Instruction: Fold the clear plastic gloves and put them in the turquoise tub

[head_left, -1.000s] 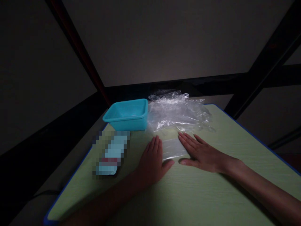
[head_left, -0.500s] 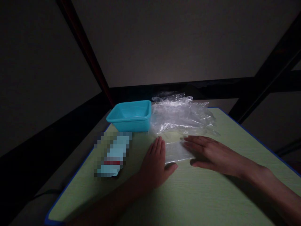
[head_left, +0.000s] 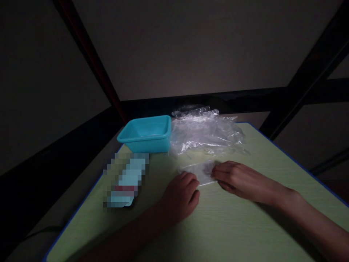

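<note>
A small flat clear plastic bag (head_left: pixel 203 173) lies on the table between my hands. My left hand (head_left: pixel 181 196) rests at the bag's left edge with its fingers curled; whether they pinch the plastic is hidden. At the right end, my right hand (head_left: pixel 236 178) has its fingers bent and closed on the bag, which is bunched up at the fingertips. Behind them a loose heap of crinkled clear plastic bags (head_left: pixel 204 133) spreads over the back of the table.
A turquoise plastic basin (head_left: pixel 149 145) stands at the back left, beside the heap. In front of it lies a light blue, pixelated object (head_left: pixel 131 178). The pale green table (head_left: pixel 231 225) has a blue edge. Walls rise behind.
The fingers of my left hand, stretched out before, have curled in. My right hand's fingers have closed on the bag's right end, which has wrinkled. The view has shifted slightly.
</note>
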Motion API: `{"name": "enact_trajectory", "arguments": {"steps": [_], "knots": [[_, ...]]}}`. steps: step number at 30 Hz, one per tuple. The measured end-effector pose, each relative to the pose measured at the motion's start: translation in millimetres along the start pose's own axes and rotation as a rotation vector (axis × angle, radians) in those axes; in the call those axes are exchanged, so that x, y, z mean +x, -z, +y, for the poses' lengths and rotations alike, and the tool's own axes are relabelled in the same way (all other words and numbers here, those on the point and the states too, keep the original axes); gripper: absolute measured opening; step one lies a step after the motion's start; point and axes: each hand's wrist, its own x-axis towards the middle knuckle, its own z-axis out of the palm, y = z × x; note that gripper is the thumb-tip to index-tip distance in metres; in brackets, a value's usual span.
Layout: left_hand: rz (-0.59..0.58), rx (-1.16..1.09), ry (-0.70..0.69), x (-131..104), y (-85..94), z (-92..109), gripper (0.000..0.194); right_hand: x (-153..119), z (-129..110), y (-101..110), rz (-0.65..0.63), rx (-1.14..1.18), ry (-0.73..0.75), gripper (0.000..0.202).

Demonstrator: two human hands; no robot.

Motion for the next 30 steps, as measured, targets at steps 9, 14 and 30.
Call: {"name": "enact_trajectory", "arguments": {"steps": [9,14,30], "knots": [[-0.001,0.015,0.001,0.0,-1.6,-1.7,0.012,-0.6,1.9,-7.8,0.023,-0.101,0.036,0.026],[-0.011,0.004,0.004,-0.1,-0.9,-2.0,0.012,0.1,8.4,-10.3,0.063,-0.026,0.047,0.022],[0.25,-0.116,-0.016,-1.3,-1.1,0.5,0.016,-2.8,-10.6,5.9,0.423,0.335,0.131,0.02]]}}
